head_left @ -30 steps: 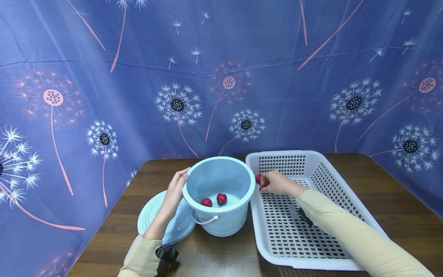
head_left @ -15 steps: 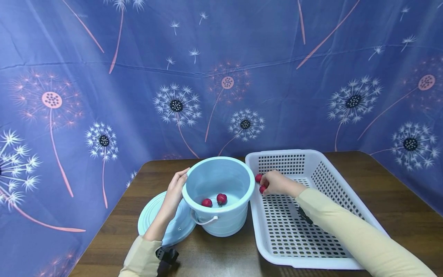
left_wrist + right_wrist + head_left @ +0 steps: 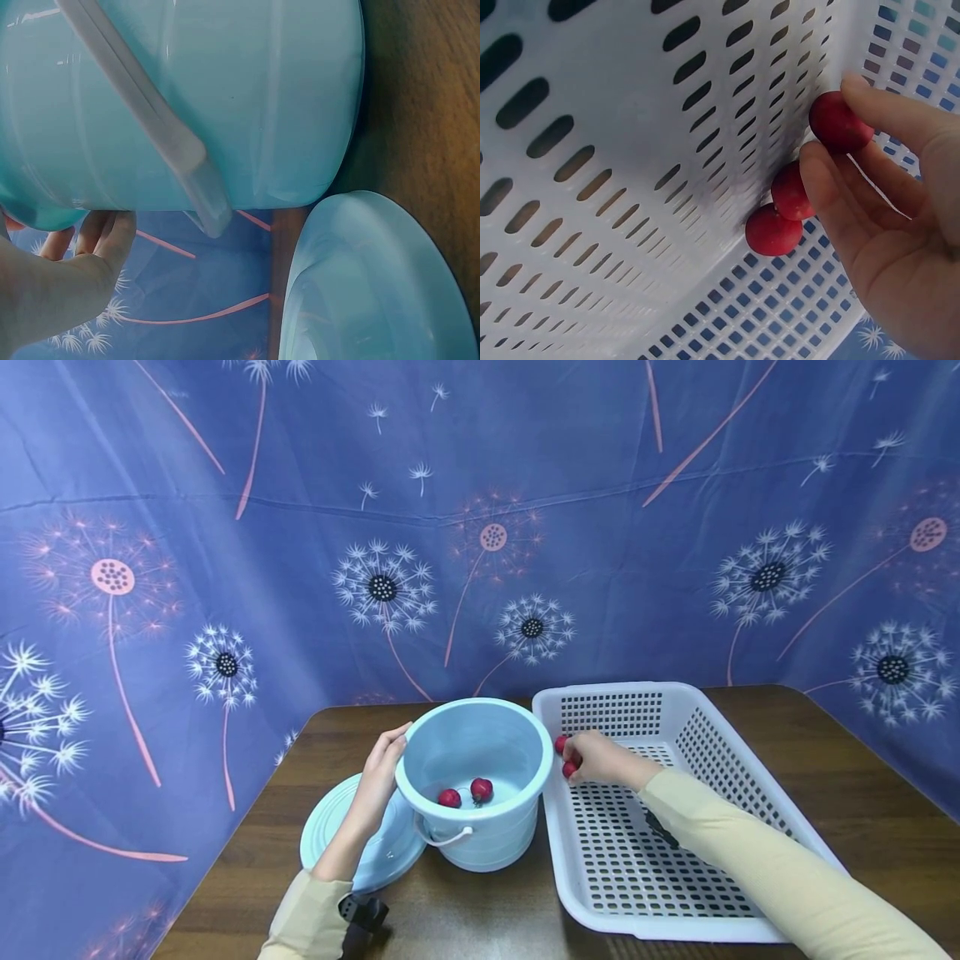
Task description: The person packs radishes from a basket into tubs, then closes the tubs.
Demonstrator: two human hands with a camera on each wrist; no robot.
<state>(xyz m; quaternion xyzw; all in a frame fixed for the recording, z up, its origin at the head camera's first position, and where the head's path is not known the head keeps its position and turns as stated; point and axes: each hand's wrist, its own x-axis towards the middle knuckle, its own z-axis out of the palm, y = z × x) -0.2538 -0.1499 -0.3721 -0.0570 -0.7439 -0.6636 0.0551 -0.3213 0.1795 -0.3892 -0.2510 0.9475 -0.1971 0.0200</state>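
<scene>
My right hand reaches into the far left part of a white plastic basket. Thumb and forefinger pinch a round red radish; a thin pale root trails below it. Behind those fingers, two more radishes, one partly covered and one lower down, lie against the basket wall. On the left, my left hand grips the light blue bucket at its rim, with the fingers along the outside in the left wrist view. Two radishes lie on the bucket's floor.
A light blue lid lies on the wooden table left of the bucket, partly under my left forearm. The bucket's white handle hangs down at the front. A blue dandelion-patterned cloth hangs behind the table.
My right fingers have shifted slightly, and more of the radish at their tips shows than a second ago. The left hand and the bucket stay in place.
</scene>
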